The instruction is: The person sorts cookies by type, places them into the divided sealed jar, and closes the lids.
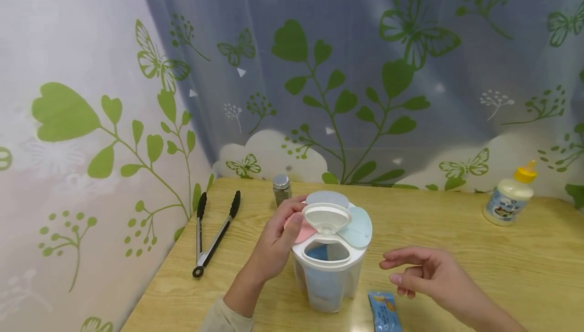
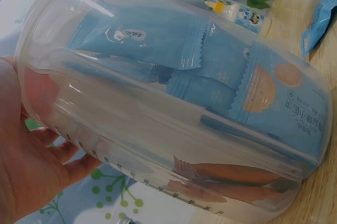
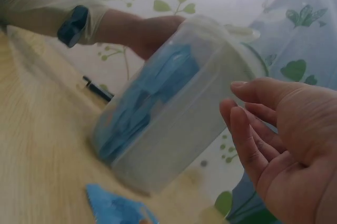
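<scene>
A clear divided storage container (image 1: 327,276) stands on the table, its white lid carrying pink, grey and mint flaps. The front flap (image 1: 326,217) is raised, leaving one opening uncovered. Blue snack packets (image 2: 142,37) fill that compartment, and brownish packets (image 2: 231,176) lie in another. My left hand (image 1: 276,238) holds the container at the lid's left side, thumb on top and fingers round the rim. To the right of the container, my right hand (image 1: 426,273) hovers with loosely bent fingers and nothing in them. Below it a single blue packet (image 1: 385,311) lies on the table.
Black-tipped metal tongs (image 1: 212,243) lie spread at the left of the wooden table (image 1: 424,220). A small glass jar (image 1: 282,190) with a silver cap stands behind the container. At the back right is a bottle (image 1: 508,200) with a yellow nozzle. Patterned curtains hang behind.
</scene>
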Demonstrator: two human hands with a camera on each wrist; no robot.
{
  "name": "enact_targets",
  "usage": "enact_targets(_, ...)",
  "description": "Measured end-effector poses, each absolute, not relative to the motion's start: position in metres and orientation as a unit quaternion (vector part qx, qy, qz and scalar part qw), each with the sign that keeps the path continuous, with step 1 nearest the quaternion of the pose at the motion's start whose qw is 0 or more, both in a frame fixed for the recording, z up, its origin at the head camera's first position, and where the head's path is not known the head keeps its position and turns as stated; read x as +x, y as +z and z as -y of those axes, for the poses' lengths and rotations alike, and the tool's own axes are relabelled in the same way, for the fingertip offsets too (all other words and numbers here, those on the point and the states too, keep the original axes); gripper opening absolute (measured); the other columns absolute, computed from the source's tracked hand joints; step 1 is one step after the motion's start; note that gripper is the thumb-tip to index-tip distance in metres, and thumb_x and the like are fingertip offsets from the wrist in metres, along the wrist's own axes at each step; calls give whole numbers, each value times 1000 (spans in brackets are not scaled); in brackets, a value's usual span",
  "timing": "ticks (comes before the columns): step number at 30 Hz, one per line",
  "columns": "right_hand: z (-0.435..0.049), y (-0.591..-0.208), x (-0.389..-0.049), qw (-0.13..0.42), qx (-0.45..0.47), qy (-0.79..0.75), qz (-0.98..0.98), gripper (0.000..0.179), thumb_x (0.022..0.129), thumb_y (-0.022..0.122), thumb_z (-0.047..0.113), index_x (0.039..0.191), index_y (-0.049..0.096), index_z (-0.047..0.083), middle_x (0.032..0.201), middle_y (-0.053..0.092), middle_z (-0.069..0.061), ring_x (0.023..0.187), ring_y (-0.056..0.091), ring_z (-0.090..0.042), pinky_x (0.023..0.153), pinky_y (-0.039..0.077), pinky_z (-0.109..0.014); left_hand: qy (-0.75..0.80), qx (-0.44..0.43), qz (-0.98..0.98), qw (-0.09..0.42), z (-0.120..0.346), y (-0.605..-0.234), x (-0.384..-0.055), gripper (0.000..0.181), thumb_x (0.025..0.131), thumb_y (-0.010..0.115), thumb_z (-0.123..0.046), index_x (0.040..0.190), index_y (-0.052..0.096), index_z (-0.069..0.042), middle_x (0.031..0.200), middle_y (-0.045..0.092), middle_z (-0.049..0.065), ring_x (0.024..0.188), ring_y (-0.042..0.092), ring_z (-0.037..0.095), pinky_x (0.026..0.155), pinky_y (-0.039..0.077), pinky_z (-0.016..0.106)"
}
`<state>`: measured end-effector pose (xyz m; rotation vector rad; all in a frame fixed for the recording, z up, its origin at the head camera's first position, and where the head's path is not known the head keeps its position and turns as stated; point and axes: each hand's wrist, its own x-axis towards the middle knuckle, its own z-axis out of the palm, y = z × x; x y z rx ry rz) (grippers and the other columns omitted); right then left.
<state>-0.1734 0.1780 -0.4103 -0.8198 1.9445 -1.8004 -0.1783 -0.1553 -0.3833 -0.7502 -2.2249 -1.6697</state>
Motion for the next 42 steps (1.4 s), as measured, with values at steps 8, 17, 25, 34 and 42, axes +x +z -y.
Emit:
enact_targets(8,-181,-438,-174,200,-289,-627,-695,36,97,59,1,127,67,20,118,73,9,78,72,-8,63,57,-27,-573,-259,767,132,155,-383,-178,23,107,41,-18,117,60,-10,146,49,8,143,42,27,116,34,56)
enact_targets(17,-190,-462,-177,284,-239,-614,-697,42,98,61,8,136,51,-8,130,66,-5,82,71,-11,77,58,-25,-572,-262,766,132,154,-383,-177,23,107,41,-18,117,60,-10,146,50,7,143,41,26,116,34,55)
enact_targets(25,-192,-476,-178,290,-260,-598,-700,47,97,63,9,137,48,-10,82,70,12,57,50,1,56,49,-19,-570,-257,769,133,155,-383,-177,23,107,41,-19,117,60,-11,147,49,7,143,41,26,116,34,55)
enact_targets(34,-189,-491,-176,230,-334,-579,-707,39,92,68,5,130,61,3,124,59,23,65,57,4,53,52,-22,-572,-256,769,131,154,-383,-177,23,107,41,-19,116,60,-10,146,49,7,143,42,26,116,35,53)
enact_targets(42,-186,-490,-178,234,-329,-559,-725,38,91,70,7,127,62,-1,113,65,14,63,56,3,52,51,-23,-572,-255,769,129,155,-383,-177,23,107,41,-19,118,59,-10,147,49,7,143,41,27,116,34,54)
